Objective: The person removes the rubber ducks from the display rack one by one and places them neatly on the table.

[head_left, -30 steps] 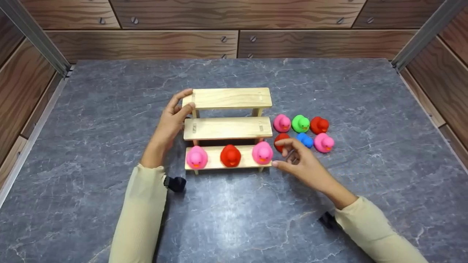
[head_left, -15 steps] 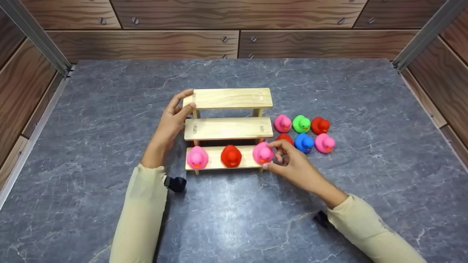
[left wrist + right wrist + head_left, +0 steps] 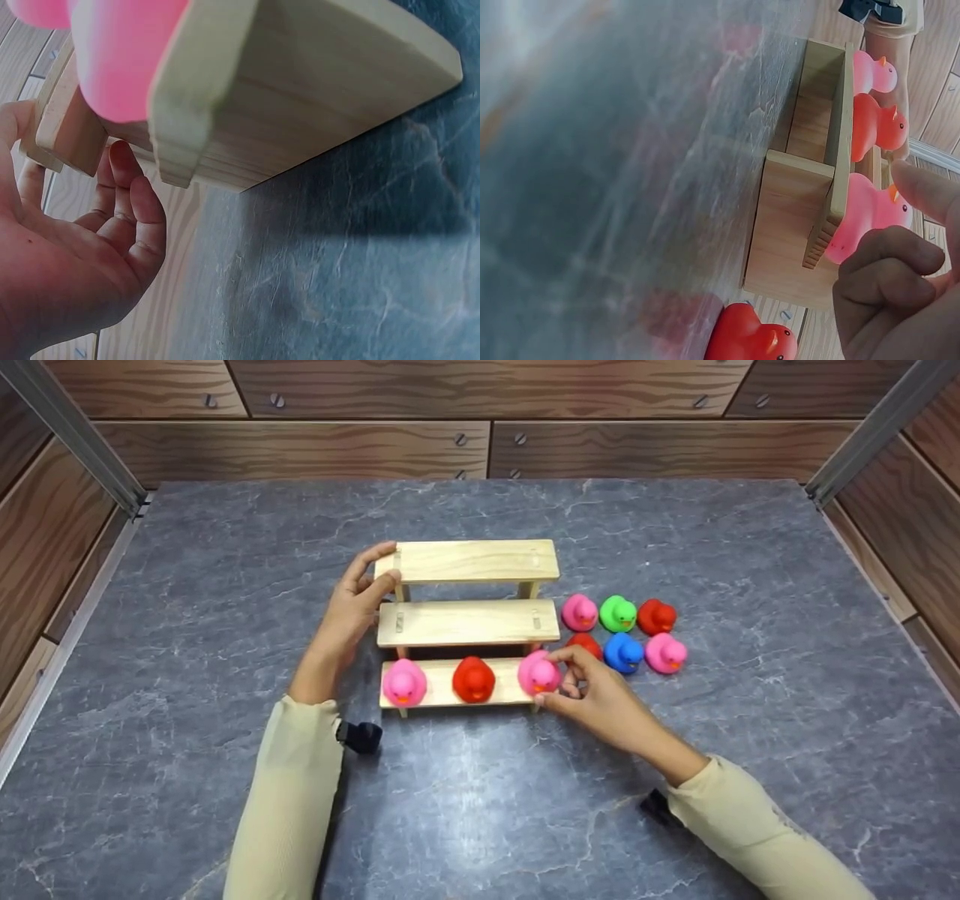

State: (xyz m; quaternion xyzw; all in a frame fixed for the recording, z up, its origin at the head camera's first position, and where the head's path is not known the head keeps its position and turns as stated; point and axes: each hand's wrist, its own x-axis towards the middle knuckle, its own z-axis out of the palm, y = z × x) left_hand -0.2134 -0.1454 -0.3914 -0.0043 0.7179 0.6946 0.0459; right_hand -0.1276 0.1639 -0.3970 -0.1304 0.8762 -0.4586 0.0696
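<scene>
Head view: pink duck [image 3: 535,669] in pinching right hand [image 3: 604,699], left hand [image 3: 352,604] clamped on stand [image 3: 469,624].

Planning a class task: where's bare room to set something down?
Bare: the pale wooden middle step, below the top step; grey marbled tabletop between cream sleeves. Crowded: bottom step, holding pink and red toy ducks; right of the steps, six more.
</scene>
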